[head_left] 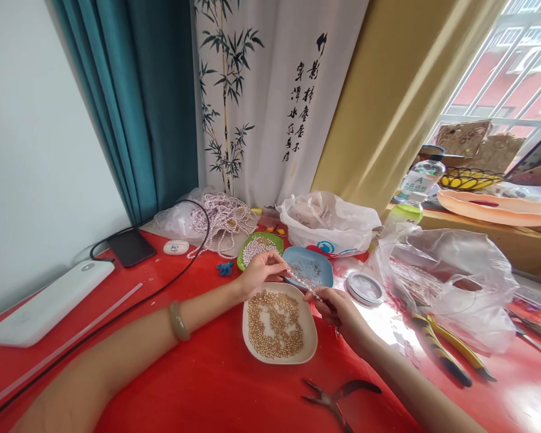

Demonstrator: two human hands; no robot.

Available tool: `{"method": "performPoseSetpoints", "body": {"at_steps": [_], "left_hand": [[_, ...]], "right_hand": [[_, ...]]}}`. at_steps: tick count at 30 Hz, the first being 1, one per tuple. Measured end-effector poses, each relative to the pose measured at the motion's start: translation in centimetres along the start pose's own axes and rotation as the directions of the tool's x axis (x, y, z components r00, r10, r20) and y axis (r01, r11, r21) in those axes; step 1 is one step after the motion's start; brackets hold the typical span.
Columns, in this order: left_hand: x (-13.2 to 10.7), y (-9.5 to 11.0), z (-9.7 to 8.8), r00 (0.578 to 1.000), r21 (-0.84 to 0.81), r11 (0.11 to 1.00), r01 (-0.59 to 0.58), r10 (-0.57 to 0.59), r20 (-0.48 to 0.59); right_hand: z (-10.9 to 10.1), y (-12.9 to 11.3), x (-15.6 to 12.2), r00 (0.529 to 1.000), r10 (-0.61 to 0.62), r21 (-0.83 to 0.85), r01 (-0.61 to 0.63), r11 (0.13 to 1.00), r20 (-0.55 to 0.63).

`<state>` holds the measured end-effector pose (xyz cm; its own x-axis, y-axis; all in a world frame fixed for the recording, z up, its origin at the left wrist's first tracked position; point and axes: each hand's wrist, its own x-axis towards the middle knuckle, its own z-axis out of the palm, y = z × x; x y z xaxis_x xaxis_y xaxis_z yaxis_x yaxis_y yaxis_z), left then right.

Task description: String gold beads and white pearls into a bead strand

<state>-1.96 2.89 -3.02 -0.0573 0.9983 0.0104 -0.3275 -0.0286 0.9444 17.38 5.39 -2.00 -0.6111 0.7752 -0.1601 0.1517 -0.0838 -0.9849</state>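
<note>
Dark-handled pliers (327, 399) lie nearest on a red table (198, 385), where a lowered right forearm could nudge them. Beyond, a cream dish (309, 328) holds loose gold beads (275, 347); a bumped rim would likely scatter them. Above its far edge, a beaded strand (301, 281) stretches between a person's left hand (265, 269), pinching one end, and right hand (335, 302), gripping the other; a slack pinch could drop it. Just behind, a careless knuckle might tip the blue dish (329, 273) of small pieces (310, 270).
</note>
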Motion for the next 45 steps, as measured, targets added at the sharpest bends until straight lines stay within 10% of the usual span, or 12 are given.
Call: {"method": "performPoseSetpoints", "body": {"at_steps": [29, 39, 45], "left_hand": [[-0.21, -0.29, 0.44, 0.987, 0.101, 0.989, -0.112, 0.099, 0.127], [-0.29, -0.26, 0.61, 0.984, 0.115, 0.986, -0.123, 0.106, 0.142], [-0.44, -0.20, 0.65, 0.980, 0.127, 0.982, -0.143, 0.122, 0.160]], "right_hand": [[0.49, 0.24, 0.06, 0.995, -0.104, -0.294, 0.098, 0.951, -0.006], [0.17, 0.48, 0.04, 0.955, -0.295, -0.556, 0.242, 0.795, -0.006], [0.26, 0.58, -0.07, 0.866, -0.501, -0.755, 0.338, 0.561, 0.015]]}}
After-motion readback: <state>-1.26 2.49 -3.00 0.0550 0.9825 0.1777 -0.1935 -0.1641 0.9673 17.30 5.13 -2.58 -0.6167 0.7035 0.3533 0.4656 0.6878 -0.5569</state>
